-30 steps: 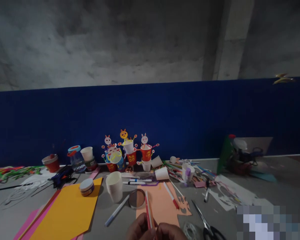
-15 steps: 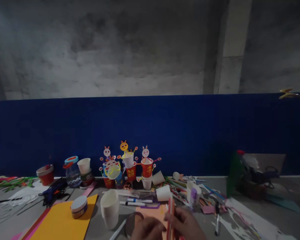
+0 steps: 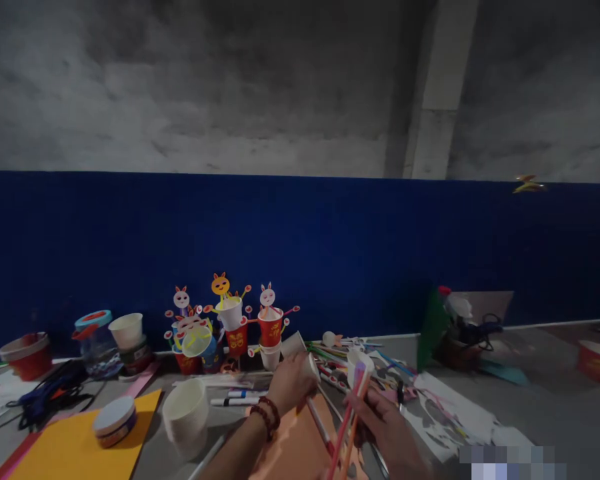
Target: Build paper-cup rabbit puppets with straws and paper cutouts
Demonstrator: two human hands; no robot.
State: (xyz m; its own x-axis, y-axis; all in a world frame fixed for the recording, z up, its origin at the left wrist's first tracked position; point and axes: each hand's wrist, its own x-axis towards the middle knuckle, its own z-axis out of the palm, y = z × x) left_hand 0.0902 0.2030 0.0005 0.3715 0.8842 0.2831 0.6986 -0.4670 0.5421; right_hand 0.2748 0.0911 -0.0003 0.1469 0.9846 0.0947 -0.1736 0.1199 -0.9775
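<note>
From my remote post I record left hand (image 3: 289, 381) on white cup (image 3: 311, 369), grip unclear, and right hand (image 3: 384, 421), apart, clamping coloured sticks (image 3: 344, 427).

Red stick (image 3: 341, 437), orange stick (image 3: 350, 445), blue partition (image 3: 340, 247)

Gold characters (image 3: 237, 341) on red cups (image 3: 270, 328), too small to read
</note>
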